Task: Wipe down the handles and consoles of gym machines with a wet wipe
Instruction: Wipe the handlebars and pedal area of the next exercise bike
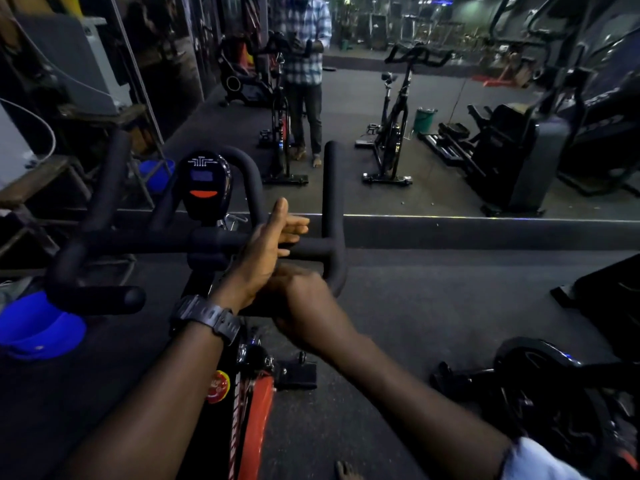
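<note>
The left hand [266, 251] is held flat and upright against the black handlebar [145, 242] of an exercise bike, fingers straight and wide, the palm resting on the crossbar near the right-hand upright grip [330, 188]. A dark wristwatch [207, 317] is worn on that wrist. The right hand [304, 303] lies just below and partly behind the left, curled over the lower curve of the bar. It is blurred, so what it holds cannot be told. No wet wipe can be made out; if one is there, it is hidden under the hands.

The step in hand is judged to be the wiping of the right side of the handlebar. To do it well, the wipe should be wrapped right round the foam grip and drawn along its length, with the bar steadied by the other hand, so that the underside and the bend are covered too. The upright grip beyond the hands, the left-hand grips and the console [204, 183], up and to the left of the hands, appear yet to be reached.

On the console a white line emblem is seen above a small grey screen and a red button; no words can be read. A round red and yellow sticker [219, 386] on the frame [254, 427] below the left wrist is too blurred to read.
</note>
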Demonstrator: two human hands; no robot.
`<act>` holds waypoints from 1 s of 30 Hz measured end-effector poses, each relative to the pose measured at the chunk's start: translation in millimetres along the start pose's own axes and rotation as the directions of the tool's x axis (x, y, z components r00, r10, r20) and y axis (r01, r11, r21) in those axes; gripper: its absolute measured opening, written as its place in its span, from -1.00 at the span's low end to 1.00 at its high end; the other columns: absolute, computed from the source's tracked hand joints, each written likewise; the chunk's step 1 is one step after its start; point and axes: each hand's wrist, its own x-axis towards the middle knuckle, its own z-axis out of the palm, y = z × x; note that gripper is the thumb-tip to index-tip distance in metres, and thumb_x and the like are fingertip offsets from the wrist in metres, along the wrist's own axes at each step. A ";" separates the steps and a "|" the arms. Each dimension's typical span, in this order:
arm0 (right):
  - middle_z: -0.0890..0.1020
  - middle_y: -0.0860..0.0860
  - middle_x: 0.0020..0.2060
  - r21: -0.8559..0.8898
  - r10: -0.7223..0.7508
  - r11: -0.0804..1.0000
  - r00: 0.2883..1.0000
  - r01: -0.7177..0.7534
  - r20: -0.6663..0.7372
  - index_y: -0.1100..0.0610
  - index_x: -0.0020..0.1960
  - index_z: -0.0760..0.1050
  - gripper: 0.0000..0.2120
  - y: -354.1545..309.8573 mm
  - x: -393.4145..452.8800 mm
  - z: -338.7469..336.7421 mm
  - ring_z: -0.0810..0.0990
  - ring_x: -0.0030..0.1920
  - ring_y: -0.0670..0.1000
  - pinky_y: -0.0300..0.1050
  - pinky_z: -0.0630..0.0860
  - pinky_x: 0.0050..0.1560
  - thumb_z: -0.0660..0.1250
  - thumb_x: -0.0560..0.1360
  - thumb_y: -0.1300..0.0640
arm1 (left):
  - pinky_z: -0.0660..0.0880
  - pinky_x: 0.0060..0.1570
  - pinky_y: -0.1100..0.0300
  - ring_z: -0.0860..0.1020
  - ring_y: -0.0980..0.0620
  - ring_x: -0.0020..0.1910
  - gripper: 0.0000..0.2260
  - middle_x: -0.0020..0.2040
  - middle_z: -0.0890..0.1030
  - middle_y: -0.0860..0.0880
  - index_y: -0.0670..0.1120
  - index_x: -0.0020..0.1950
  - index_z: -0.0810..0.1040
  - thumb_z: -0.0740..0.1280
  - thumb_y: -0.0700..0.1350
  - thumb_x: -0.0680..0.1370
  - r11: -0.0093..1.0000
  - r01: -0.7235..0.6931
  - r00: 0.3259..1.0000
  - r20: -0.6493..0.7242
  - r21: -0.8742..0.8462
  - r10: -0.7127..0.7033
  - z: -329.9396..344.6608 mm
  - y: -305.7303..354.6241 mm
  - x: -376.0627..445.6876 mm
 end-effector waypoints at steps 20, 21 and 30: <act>0.55 0.08 -0.20 -0.178 0.180 0.962 0.970 -0.208 -0.163 0.12 -0.10 0.64 -0.90 94.7 11.0 -49.0 0.59 -0.20 0.17 -0.02 0.49 -0.27 0.39 0.45 0.11 | 0.37 -0.15 0.30 0.56 0.11 -0.04 -0.42 0.14 0.66 -0.12 -0.20 0.23 0.62 -0.02 0.19 0.70 0.997 0.007 0.998 -0.061 0.079 -0.002 16.8 -7.9 21.9; 0.57 0.08 -0.20 -0.177 0.126 0.973 0.985 -0.145 -0.118 0.12 -0.11 0.63 -0.81 85.2 7.3 -41.5 0.60 -0.19 0.16 0.00 0.50 -0.27 0.33 0.47 0.02 | 0.38 -0.16 0.28 0.56 0.08 -0.03 -0.41 0.13 0.66 -0.12 -0.19 0.21 0.62 -0.01 0.22 0.69 0.998 0.023 0.997 -0.075 0.057 -0.019 17.8 -4.8 20.9; 0.60 0.11 -0.24 -0.031 -0.110 0.994 0.993 0.109 -0.039 0.12 -0.19 0.61 -0.79 88.7 -3.7 -59.2 0.61 -0.20 0.15 -0.13 0.27 -0.29 0.39 0.53 0.00 | 0.41 -0.30 0.49 0.51 0.08 -0.08 -0.52 0.06 0.57 -0.11 -0.17 0.21 0.57 0.03 0.13 0.70 0.992 0.102 0.957 -0.281 0.077 -0.077 38.1 8.4 9.4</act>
